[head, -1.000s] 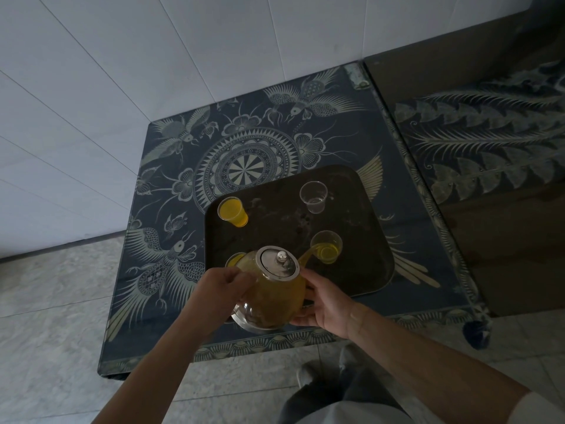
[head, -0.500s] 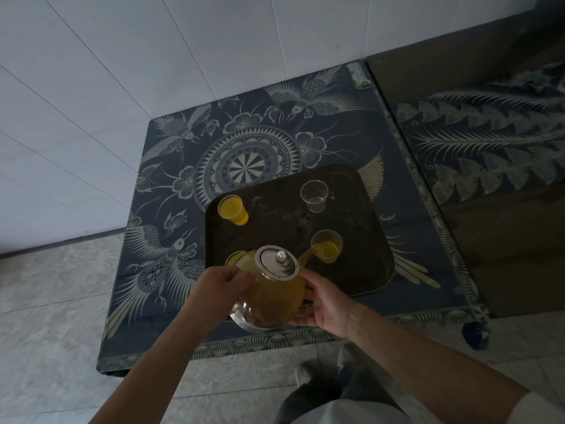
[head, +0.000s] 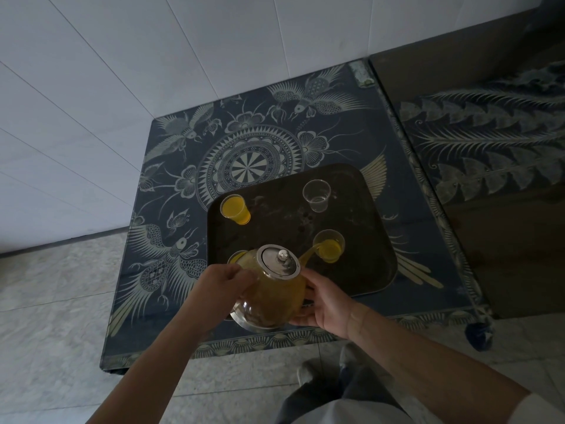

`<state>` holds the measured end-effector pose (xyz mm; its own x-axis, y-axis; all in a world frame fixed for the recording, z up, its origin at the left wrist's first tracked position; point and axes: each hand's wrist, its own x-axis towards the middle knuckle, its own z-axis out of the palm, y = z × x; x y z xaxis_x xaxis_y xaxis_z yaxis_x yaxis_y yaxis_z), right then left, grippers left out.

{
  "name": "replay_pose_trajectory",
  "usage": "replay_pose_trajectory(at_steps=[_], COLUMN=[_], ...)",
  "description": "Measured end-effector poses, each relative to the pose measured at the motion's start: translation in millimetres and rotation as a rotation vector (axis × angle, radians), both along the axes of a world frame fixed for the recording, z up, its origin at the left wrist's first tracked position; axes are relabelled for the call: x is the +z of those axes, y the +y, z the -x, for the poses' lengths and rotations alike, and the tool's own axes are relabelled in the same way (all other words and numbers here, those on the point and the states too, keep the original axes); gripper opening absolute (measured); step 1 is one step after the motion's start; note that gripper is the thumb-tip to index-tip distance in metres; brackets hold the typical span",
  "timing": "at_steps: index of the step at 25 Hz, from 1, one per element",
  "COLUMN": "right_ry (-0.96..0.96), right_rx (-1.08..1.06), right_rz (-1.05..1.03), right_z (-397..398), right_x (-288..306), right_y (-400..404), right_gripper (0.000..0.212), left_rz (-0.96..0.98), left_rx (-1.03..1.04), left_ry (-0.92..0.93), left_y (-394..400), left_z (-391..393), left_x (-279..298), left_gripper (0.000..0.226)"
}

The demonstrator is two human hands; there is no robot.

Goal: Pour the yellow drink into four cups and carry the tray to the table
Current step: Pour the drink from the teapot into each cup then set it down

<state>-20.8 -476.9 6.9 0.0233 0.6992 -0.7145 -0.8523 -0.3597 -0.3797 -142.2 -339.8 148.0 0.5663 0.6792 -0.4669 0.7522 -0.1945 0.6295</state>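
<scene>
A glass teapot (head: pixel 272 293) of yellow drink, with a steel lid, is tilted over a dark tray (head: pixel 360 270). My left hand (head: pixel 218 286) grips its handle side. My right hand (head: pixel 325 301) cups its body from the right. A yellow stream runs from the spout into the near right cup (head: pixel 329 245), which is partly filled. The far left cup (head: pixel 234 208) is full of yellow drink. The far right cup (head: pixel 317 195) is clear and looks empty. A fourth cup (head: pixel 236 257) with yellow drink is mostly hidden behind the teapot.
The tray lies on a low table with a dark blue bird-patterned top (head: pixel 171 240), against a white tiled wall (head: pixel 153 71). A second patterned surface (head: pixel 489 148) adjoins on the right. Grey floor tiles (head: pixel 52 316) lie to the left and in front.
The drink in the near right cup has risen a little. The teapot and both hands have stayed in nearly the same place.
</scene>
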Motion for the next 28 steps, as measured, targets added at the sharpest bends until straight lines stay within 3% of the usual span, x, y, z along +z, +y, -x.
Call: replay_pose_trajectory(at_steps=[28], right_ry=[0.012], right_rx=[-0.017], right_rz=[0.003], right_z=[-0.2], right_x=[3.0], right_y=[-2.6], right_gripper=[0.057], left_rz=[-0.007], left_rx=[-0.029], left_ry=[0.003], left_y=[-1.0], left_z=[-4.9], left_x=[2.6], left_gripper=[0.037])
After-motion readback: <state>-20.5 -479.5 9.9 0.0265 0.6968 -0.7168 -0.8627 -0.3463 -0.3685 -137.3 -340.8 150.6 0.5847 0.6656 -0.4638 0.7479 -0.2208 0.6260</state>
